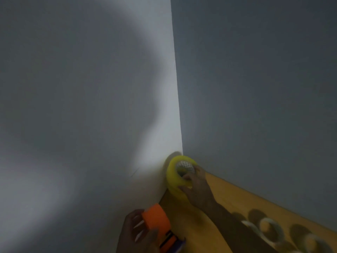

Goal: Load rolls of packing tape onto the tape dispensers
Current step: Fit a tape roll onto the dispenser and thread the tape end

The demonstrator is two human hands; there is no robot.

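Tape roll (179, 177), yellow, stands on edge in the table's (228, 194) far corner, right hand (197, 187) fingers hooked through its core; left hand (138, 232) grips the orange dispenser (158, 223); lifted one-handed, it may slip and roll away.

1. On my feed only the person's two hands and one forearm show, low in a blurred, dim picture.
2. The left hand (138, 232) is bare, with long, pointed, pale fingernails.
3. The right hand (197, 187) is bare too; I see no ring or glove.
4. The right forearm (235, 225) is uncovered, with no sleeve, watch or band that I can make out.
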